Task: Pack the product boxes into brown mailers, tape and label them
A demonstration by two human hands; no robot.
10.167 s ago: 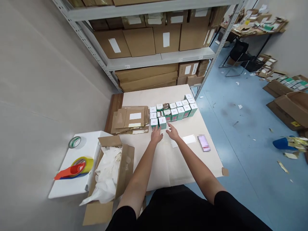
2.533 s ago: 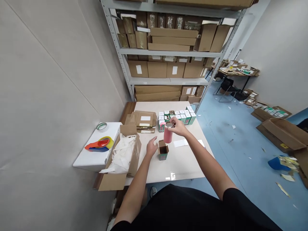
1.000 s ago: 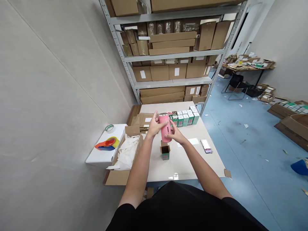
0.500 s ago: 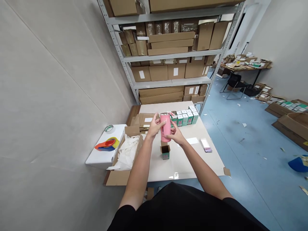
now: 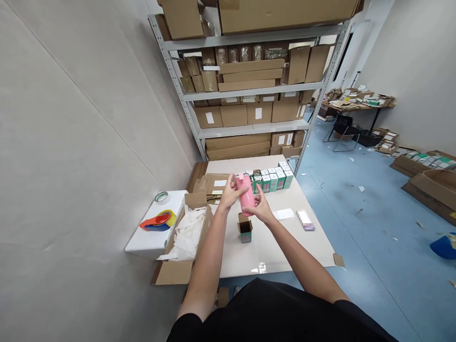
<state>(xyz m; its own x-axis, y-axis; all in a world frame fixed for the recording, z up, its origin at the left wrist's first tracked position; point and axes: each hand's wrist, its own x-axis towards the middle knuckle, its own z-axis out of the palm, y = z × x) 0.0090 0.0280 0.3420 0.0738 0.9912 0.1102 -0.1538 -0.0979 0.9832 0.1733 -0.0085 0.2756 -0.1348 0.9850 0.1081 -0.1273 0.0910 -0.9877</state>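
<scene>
A pink tumbler (image 5: 245,198), slightly tilted, is held above the table between both hands. My left hand (image 5: 231,194) grips its upper left side, the thumb lying across the front. Around its lower right side is my right hand (image 5: 261,207), with the thumb near the base and the index finger lifted off. A pink tab shows on the tumbler's lid. Just below stands a small green box (image 5: 245,235) with its brown flaps raised. Behind the hands, several green and white boxes (image 5: 273,180) stand in rows.
To the left, a carton (image 5: 200,237) holds white paper, beside a white surface with a tape dispenser (image 5: 159,220). Flattened cardboard (image 5: 213,183) lies at the back left. A white card (image 5: 284,214) and a blurred purple item (image 5: 308,226) lie right. Shelving (image 5: 254,129) stands beyond the table (image 5: 278,249).
The tumbler has turned and tilted in my hands, and a pink tab now shows at its lid. Both hands still hold it. The view has shifted slightly upward.
</scene>
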